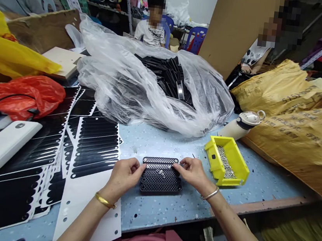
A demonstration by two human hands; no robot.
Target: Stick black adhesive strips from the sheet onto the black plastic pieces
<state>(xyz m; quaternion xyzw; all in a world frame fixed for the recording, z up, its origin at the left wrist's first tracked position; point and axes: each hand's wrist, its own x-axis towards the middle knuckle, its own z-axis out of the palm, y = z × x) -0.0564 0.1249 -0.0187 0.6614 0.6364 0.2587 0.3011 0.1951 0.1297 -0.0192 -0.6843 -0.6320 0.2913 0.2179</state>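
Observation:
Several black perforated plastic strips (161,175) lie side by side in a row on the light blue table (168,207), with a few small metal rings on them. My left hand (125,174) touches the left ends of the strips, fingers pinched together. My right hand (192,172) rests at the right end of the upper strips, fingertips pinched on something too small to make out. Both wrists wear bangles.
A yellow bin (228,162) of small metal parts stands right of the strips. A clear plastic bag (142,83) of black parts fills the table's far middle. Sheets of black oblong stickers (93,143) lie left. White bottle (241,124), yellow sacks (297,129), other people beyond.

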